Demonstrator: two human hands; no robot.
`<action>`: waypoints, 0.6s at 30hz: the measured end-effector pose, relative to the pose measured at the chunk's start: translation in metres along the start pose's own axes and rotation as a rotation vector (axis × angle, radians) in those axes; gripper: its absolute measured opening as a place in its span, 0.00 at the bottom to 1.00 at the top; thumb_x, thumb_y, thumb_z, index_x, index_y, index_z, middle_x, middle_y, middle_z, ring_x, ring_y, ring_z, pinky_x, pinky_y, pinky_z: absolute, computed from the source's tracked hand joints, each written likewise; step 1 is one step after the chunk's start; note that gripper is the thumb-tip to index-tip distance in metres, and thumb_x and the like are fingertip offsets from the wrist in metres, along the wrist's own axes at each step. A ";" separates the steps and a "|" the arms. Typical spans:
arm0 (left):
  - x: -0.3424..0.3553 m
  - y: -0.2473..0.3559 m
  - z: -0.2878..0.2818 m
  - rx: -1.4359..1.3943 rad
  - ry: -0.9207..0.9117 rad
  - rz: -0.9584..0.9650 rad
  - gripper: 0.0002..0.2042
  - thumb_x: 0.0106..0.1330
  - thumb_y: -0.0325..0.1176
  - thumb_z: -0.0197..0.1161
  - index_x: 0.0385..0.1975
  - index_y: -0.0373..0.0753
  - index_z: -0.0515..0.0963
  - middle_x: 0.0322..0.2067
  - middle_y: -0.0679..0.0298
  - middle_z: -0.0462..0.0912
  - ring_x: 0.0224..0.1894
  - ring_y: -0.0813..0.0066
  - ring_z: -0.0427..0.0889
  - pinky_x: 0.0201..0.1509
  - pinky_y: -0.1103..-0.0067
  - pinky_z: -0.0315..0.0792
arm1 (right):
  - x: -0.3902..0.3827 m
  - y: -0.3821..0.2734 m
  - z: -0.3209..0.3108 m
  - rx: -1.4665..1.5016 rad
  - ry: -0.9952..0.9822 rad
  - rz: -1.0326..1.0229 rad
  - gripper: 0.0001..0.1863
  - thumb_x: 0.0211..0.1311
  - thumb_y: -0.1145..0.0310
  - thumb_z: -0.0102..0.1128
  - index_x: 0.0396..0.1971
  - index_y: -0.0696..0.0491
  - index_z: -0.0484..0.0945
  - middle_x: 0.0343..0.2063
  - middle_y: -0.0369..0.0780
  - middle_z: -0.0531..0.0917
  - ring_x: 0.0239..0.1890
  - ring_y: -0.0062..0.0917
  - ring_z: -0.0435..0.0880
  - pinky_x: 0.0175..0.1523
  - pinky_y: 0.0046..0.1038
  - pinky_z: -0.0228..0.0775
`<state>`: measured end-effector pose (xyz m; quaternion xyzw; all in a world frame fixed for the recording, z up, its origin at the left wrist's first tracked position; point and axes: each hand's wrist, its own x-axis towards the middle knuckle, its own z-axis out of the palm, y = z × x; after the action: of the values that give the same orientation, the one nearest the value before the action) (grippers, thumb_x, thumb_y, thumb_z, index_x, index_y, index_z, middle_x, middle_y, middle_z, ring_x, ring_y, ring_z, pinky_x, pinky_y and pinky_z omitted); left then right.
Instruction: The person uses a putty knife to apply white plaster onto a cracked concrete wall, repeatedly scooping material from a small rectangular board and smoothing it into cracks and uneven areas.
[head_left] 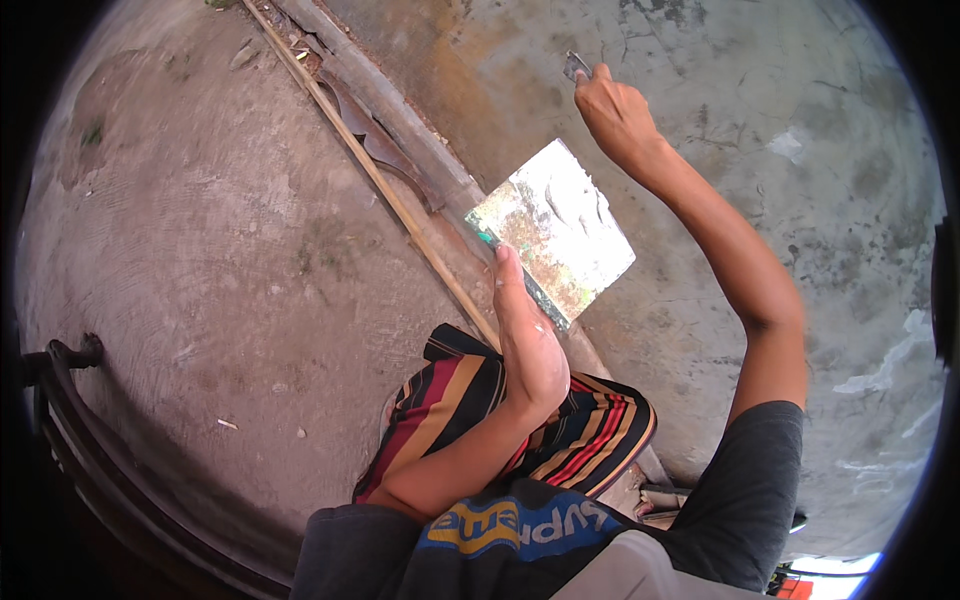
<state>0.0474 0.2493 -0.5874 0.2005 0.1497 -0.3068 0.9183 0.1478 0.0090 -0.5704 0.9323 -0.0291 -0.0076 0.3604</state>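
My left hand [530, 345] is closed on the near edge of a square board [545, 262], thumb over its rim. The board is stained brown and green on the near side, and a thick layer of white putty [585, 205] covers its far side. Farther off to the right, my right hand [615, 112] is closed round a small putty knife [576, 66]. Its grey metal blade pokes out past the fingers, while the handle is hidden in the grip. The blade is close to a grey cement surface [720, 130]; I cannot tell whether they touch.
A long wooden strip [385, 190] runs diagonally beside a raised ledge [400, 110]. Between them lies a curved brown piece [375, 145]. Rough brown ground [200, 240] spreads out on the left. Dark metal bars [85, 430] stand at lower left. My striped-cloth knees [590, 425] are below the board.
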 end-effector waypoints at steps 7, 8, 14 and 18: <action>0.002 0.003 -0.008 -0.012 -0.043 -0.043 0.31 0.73 0.50 0.40 0.65 0.31 0.50 0.61 0.58 0.59 0.62 0.74 0.59 0.66 0.77 0.52 | 0.018 0.016 0.026 -0.082 0.028 -0.108 0.12 0.65 0.74 0.46 0.44 0.64 0.73 0.34 0.50 0.76 0.25 0.41 0.81 0.26 0.37 0.73; 0.004 0.000 -0.010 -0.013 -0.043 -0.030 0.31 0.73 0.50 0.40 0.65 0.31 0.50 0.61 0.58 0.59 0.62 0.74 0.59 0.66 0.77 0.53 | 0.017 0.013 0.025 -0.056 0.036 -0.107 0.12 0.65 0.74 0.46 0.44 0.63 0.73 0.33 0.50 0.76 0.25 0.41 0.81 0.26 0.37 0.73; 0.011 -0.012 -0.018 -0.116 -0.114 -0.033 0.28 0.74 0.49 0.39 0.64 0.31 0.53 0.60 0.58 0.62 0.61 0.73 0.62 0.65 0.76 0.55 | 0.004 0.019 0.021 -0.069 -0.064 -0.025 0.10 0.63 0.76 0.48 0.42 0.62 0.74 0.32 0.52 0.76 0.25 0.43 0.81 0.25 0.37 0.73; 0.011 -0.008 -0.015 -0.030 0.028 -0.023 0.27 0.74 0.48 0.38 0.62 0.31 0.55 0.60 0.58 0.63 0.61 0.73 0.63 0.65 0.76 0.55 | 0.004 0.014 -0.021 -0.155 -0.180 -0.060 0.07 0.57 0.79 0.52 0.35 0.63 0.77 0.29 0.50 0.77 0.24 0.40 0.81 0.25 0.34 0.74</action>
<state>0.0483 0.2450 -0.6066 0.1892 0.1694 -0.3124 0.9154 0.1523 0.0124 -0.5456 0.8977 -0.0328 -0.1042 0.4268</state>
